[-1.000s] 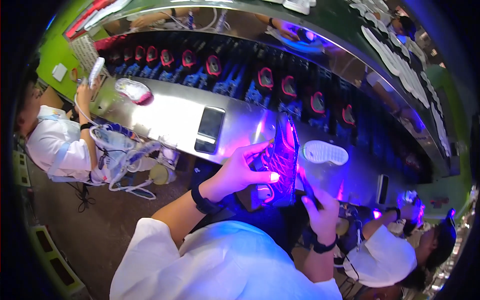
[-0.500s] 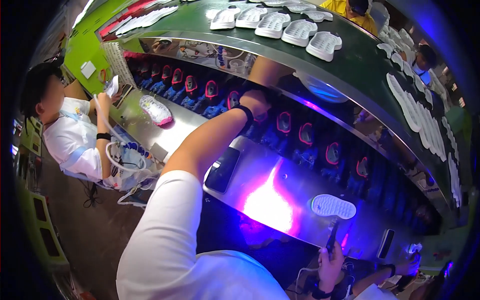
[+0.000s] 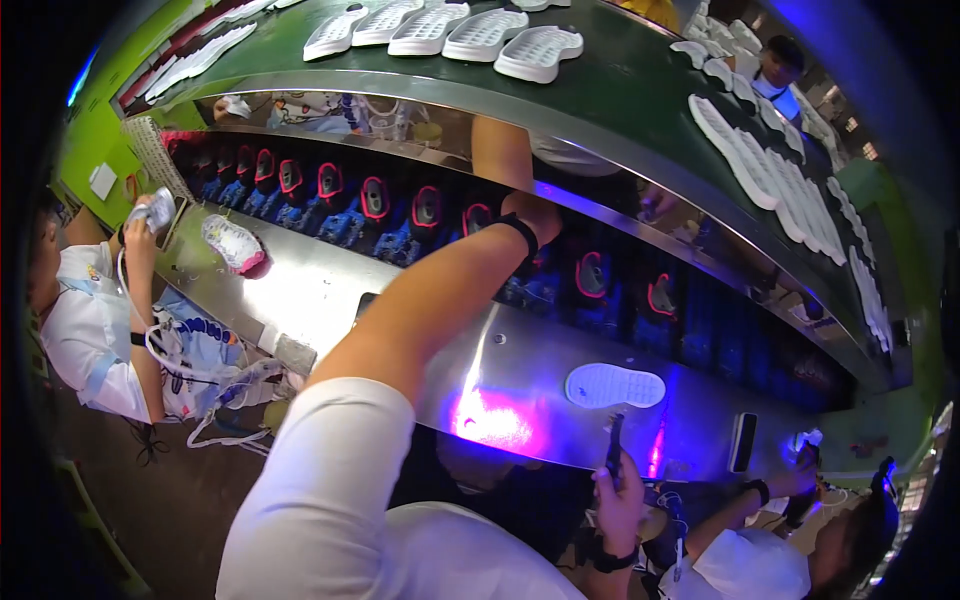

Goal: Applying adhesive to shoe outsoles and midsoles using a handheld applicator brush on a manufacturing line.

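Observation:
My left arm reaches across the metal bench to a row of dark shoe uppers with pink-red collars (image 3: 427, 207). My left hand (image 3: 537, 218) is in among them, wrist bent downward; its fingers are hidden behind the hand and the row. Lower right, my right hand (image 3: 620, 492) is closed around the dark handle of a small brush (image 3: 615, 440), held upright. Just beyond the brush tip, a white shoe sole (image 3: 615, 386) lies flat on the bench. Whether the tip touches the sole I cannot tell.
White soles (image 3: 540, 54) lie along a raised green belt (image 3: 620, 75) beyond the row. A phone (image 3: 743, 443) rests right of the sole. A pale shoe (image 3: 233, 243) sits at left by a seated co-worker (image 3: 100, 330); another co-worker (image 3: 750, 560) is close on my right.
The view has swung right, so most things appear farther left. My left hand has moved rightward along the row of uppers. My right hand still holds the brush near the sole.

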The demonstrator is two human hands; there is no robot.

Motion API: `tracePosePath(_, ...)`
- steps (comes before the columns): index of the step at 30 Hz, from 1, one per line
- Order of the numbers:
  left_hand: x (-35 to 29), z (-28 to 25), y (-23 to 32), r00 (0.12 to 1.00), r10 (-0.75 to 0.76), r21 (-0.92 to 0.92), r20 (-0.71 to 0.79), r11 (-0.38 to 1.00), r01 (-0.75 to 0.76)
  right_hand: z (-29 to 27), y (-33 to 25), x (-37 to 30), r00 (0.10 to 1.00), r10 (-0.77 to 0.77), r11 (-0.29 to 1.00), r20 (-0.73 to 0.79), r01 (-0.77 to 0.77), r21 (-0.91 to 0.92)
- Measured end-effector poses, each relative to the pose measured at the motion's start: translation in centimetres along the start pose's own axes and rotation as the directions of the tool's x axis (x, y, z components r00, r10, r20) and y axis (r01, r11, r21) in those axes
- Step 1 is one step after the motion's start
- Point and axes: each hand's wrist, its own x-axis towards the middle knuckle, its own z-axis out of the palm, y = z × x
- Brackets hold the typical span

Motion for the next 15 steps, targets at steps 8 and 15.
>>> tracePosePath(8,-2.1,1.0,-2.1,0.977,-0.024,-0.049,0.214,0.998,0.035,-3.0,-2.3,-2.7,0.994,-0.048,0.997,-0.096,0.041,-0.070)
tracePosePath(15,-22.1,-6.5,-2.5,0.978,0.202,-0.888,0.048,0.457,-0.051,-4.9,-3.7,-2.8,0.989,-0.139,0.990,-0.054,0.138,-0.015)
